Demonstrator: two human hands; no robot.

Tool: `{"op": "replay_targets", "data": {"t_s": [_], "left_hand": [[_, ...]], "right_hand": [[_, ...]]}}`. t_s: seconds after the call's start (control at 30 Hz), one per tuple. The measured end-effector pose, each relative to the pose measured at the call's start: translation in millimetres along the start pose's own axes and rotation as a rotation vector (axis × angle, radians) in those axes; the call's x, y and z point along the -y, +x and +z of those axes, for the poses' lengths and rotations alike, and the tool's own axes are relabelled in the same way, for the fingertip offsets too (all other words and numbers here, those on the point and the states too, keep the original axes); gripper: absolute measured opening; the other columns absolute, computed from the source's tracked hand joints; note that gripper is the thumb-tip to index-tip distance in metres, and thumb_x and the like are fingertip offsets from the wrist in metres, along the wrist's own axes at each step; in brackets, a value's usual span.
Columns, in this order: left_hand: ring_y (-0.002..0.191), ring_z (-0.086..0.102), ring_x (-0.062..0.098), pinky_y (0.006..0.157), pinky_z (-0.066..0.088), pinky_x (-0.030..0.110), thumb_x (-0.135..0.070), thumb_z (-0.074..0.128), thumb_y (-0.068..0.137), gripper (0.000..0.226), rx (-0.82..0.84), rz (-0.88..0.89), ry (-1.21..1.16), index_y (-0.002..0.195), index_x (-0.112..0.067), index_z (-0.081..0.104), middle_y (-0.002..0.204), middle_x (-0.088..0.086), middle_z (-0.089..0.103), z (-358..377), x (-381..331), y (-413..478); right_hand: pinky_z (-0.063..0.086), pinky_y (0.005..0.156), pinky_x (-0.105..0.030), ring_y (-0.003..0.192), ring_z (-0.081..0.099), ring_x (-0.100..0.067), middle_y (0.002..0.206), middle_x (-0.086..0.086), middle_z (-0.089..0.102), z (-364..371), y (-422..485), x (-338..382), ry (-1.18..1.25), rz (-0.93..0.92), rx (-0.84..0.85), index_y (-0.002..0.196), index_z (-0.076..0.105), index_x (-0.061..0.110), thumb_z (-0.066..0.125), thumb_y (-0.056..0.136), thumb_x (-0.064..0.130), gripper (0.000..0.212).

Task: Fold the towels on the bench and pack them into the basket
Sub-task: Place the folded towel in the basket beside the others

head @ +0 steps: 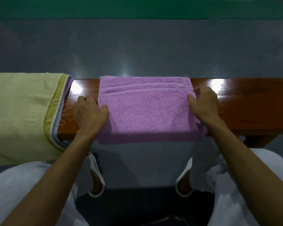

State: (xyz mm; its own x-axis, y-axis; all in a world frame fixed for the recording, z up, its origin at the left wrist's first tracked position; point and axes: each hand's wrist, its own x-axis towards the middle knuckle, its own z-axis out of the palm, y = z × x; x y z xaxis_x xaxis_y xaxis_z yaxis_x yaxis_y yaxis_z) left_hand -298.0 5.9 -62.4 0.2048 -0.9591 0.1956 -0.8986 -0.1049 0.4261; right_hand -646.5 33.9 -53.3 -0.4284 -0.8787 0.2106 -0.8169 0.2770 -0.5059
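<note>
Both arms reach forward from the lap, the left hand and the right hand each knuckles-up with the thumb laid on top and the fingers curled round an end of the folded purple towel, gripping it. The towel lies flat between the hands on the wooden bench, its near edge overhanging, with a yellow towel draped just left of the left hand
</note>
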Motion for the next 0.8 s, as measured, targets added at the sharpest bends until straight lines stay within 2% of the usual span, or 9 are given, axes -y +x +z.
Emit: {"op": "replay_targets", "data": {"t_s": [0.13, 0.2, 0.27, 0.37, 0.43, 0.5, 0.57, 0.67, 0.8], "left_hand": [[0.096, 0.060, 0.029, 0.083, 0.056, 0.044, -0.050, 0.066, 0.094, 0.043, 0.014, -0.004, -0.020, 0.105, -0.009, 0.063, 0.109, 0.013, 0.062, 4, 4, 5], [0.086, 0.062, 0.024, 0.071, 0.053, 0.032, -0.048, 0.065, 0.096, 0.037, 0.037, 0.052, -0.070, 0.098, -0.011, 0.068, 0.098, 0.009, 0.065, 7, 3, 5], [0.079, 0.060, 0.020, 0.064, 0.043, 0.022, -0.037, 0.066, 0.099, 0.028, 0.072, 0.089, -0.113, 0.096, -0.010, 0.071, 0.089, 0.005, 0.063, 7, -2, 4], [0.085, 0.060, 0.021, 0.069, 0.044, 0.026, -0.031, 0.065, 0.100, 0.023, 0.068, 0.108, -0.123, 0.098, -0.009, 0.068, 0.096, 0.008, 0.063, 8, -5, 6], [0.083, 0.057, 0.018, 0.068, 0.042, 0.022, -0.031, 0.061, 0.103, 0.020, 0.070, 0.107, -0.157, 0.101, -0.011, 0.062, 0.100, 0.008, 0.062, 7, -5, 7], [0.077, 0.055, 0.011, 0.063, 0.037, 0.016, -0.031, 0.057, 0.105, 0.016, 0.099, 0.096, -0.246, 0.103, -0.015, 0.054, 0.098, 0.004, 0.059, 1, -6, 8], [0.082, 0.058, 0.015, 0.065, 0.042, 0.018, -0.034, 0.056, 0.105, 0.017, 0.144, 0.049, -0.339, 0.104, -0.017, 0.052, 0.100, 0.001, 0.060, -4, -4, 13], [0.089, 0.066, 0.022, 0.070, 0.051, 0.029, -0.029, 0.070, 0.096, 0.020, 0.201, -0.081, -0.490, 0.102, -0.014, 0.058, 0.099, 0.004, 0.068, -6, 1, 21], [0.090, 0.061, 0.008, 0.071, 0.051, 0.023, -0.029, 0.084, 0.084, 0.038, 0.208, -0.167, -0.612, 0.111, -0.013, 0.063, 0.104, -0.003, 0.065, -11, 3, 22]], "right_hand": [[0.045, 0.070, -0.025, 0.085, 0.062, -0.022, 0.099, -0.009, 0.071, -2, -1, -3, -0.029, 0.094, -0.003, 0.105, 0.071, 0.009, 0.071, 0.094, 0.028, 0.022], [0.037, 0.061, -0.023, 0.080, 0.056, -0.020, 0.091, -0.004, 0.064, -3, -3, 0, -0.092, 0.120, 0.011, 0.100, 0.068, 0.012, 0.070, 0.094, 0.035, 0.024], [0.033, 0.059, -0.026, 0.080, 0.053, -0.021, 0.091, -0.003, 0.059, -4, -4, 3, -0.144, 0.141, 0.036, 0.099, 0.063, 0.012, 0.068, 0.093, 0.042, 0.031], [0.033, 0.057, -0.026, 0.076, 0.055, -0.023, 0.088, -0.006, 0.063, -2, -2, 6, -0.139, 0.142, 0.076, 0.098, 0.067, 0.010, 0.066, 0.095, 0.037, 0.027], [0.036, 0.063, -0.026, 0.078, 0.057, -0.023, 0.090, -0.007, 0.065, -1, -2, 8, -0.100, 0.121, 0.076, 0.097, 0.067, 0.012, 0.064, 0.097, 0.029, 0.017], [0.036, 0.063, -0.025, 0.081, 0.057, -0.021, 0.091, -0.005, 0.064, -3, -2, 11, -0.010, 0.104, 0.046, 0.099, 0.065, 0.013, 0.064, 0.099, 0.027, 0.014], [0.035, 0.058, -0.023, 0.083, 0.057, -0.020, 0.093, -0.004, 0.062, -7, 0, 12, 0.116, 0.114, 0.028, 0.103, 0.063, 0.010, 0.062, 0.100, 0.025, 0.016], [0.037, 0.059, -0.019, 0.087, 0.059, -0.021, 0.099, -0.006, 0.063, -10, 4, 9, 0.231, 0.162, 0.075, 0.105, 0.060, 0.008, 0.063, 0.100, 0.022, 0.016], [0.043, 0.062, -0.021, 0.093, 0.061, -0.021, 0.109, -0.005, 0.060, -10, 6, 2, 0.323, 0.208, 0.169, 0.114, 0.053, 0.013, 0.070, 0.091, 0.014, 0.029]]}}
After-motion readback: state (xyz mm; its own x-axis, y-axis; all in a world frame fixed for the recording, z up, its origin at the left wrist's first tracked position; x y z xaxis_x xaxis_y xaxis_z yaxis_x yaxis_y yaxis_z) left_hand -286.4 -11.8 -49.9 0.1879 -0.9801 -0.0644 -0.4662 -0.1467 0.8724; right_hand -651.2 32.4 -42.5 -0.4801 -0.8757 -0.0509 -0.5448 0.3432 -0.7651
